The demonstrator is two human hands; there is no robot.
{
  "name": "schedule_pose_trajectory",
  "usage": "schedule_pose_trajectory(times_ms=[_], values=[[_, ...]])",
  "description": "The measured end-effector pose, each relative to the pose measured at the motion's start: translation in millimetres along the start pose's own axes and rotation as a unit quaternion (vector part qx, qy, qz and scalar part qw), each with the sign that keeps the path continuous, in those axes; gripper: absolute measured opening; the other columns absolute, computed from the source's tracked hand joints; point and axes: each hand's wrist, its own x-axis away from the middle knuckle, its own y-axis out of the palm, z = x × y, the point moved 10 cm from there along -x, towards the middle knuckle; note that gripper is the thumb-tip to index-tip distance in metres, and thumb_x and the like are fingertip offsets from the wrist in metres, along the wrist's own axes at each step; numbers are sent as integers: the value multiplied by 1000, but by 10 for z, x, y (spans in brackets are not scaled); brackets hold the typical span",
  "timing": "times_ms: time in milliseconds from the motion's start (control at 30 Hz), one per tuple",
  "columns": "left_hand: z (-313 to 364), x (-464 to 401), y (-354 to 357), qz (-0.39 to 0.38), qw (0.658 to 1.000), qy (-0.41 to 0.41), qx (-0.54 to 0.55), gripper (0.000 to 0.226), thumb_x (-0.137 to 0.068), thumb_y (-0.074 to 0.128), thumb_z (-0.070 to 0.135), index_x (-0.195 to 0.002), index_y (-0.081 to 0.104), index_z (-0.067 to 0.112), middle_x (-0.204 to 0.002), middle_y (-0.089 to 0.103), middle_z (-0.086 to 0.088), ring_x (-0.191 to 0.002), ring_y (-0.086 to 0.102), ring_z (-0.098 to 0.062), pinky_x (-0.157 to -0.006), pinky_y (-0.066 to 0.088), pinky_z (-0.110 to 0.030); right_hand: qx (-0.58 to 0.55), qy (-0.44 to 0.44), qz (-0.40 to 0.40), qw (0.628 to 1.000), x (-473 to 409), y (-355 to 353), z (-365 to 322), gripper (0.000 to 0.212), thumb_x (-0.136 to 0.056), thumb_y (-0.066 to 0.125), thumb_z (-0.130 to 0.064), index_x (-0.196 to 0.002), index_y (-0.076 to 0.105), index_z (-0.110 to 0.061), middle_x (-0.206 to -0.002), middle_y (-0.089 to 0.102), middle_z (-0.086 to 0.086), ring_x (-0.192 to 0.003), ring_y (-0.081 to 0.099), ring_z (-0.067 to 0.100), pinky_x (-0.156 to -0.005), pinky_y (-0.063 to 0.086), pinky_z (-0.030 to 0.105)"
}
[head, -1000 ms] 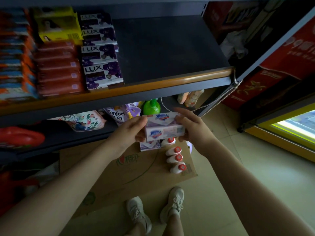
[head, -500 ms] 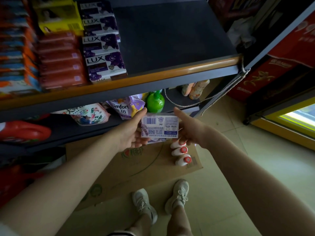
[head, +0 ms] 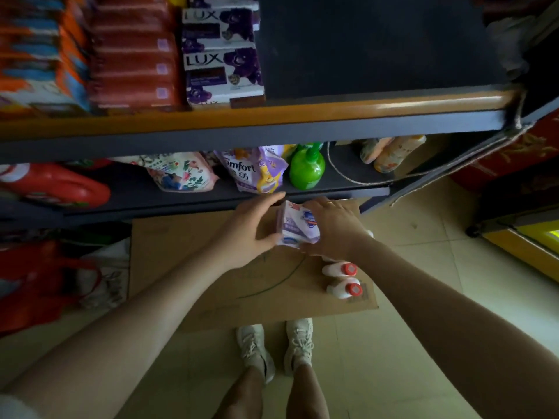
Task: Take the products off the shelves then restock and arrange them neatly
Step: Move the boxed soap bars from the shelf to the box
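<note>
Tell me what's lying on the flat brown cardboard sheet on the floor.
On the flat brown cardboard sheet, two white bottles with red caps lie on their sides. The right hand and the pale purple soap pack it holds cover whatever lies behind.

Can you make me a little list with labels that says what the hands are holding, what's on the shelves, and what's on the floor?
held thing: soap pack, light purple and white
left hand: grips the pack's left side
right hand: curled over the pack's right side
top shelf: purple LUX boxes, red packs; right part bare
lower shelf: Comfort pouch, green bottle
floor: cardboard sheet with red-capped white bottles lying on it
</note>
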Motion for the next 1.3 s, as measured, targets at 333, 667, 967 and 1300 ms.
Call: schedule_pose_trajectory(times_ms=[333, 667, 967, 1300], values=[[-512, 59, -142, 111, 990, -42, -73, 23, -92, 54, 17, -113, 61, 13, -118, 49, 8, -91, 56, -6, -76, 40, -17, 139, 1, -48, 989, -616, 937, 200, 70, -78, 69, -36, -132, 33, -11, -133, 38, 11, -124, 38, 29, -101, 31, 38], [-205, 346, -470, 174, 980, 5, -97, 23, -92, 53, 16, -113, 61, 12, -121, 52, 2, -92, 51, 3, -77, 45, -16, 59, -56, 24, 996, -544, 577, -9, 56, -82, 64, -39, -128, 46, -13, -127, 49, 8, -119, 45, 30, -94, 38, 39], [528, 374, -1414, 239, 929, -9, -284, 55, -88, 60, 17, -139, 40, 13, -153, 25, -3, -135, 33, -24, -102, 36, -34, -60, -258, 376, 888, 60, -1793, -1027, 30, -86, 43, -17, -105, 62, -3, -105, 63, 14, -94, 53, 32, -75, 45, 38], [388, 91, -1758, 185, 904, -57, -382, 75, -93, 49, 29, -148, 1, 15, -157, -7, -2, -144, -4, -19, -112, -7, -28, 127, -149, 186, 963, -722, -1604, -1149, 69, -91, 5, -51, -148, 20, -16, -156, 20, -1, -144, 15, 21, -114, 15, 43]])
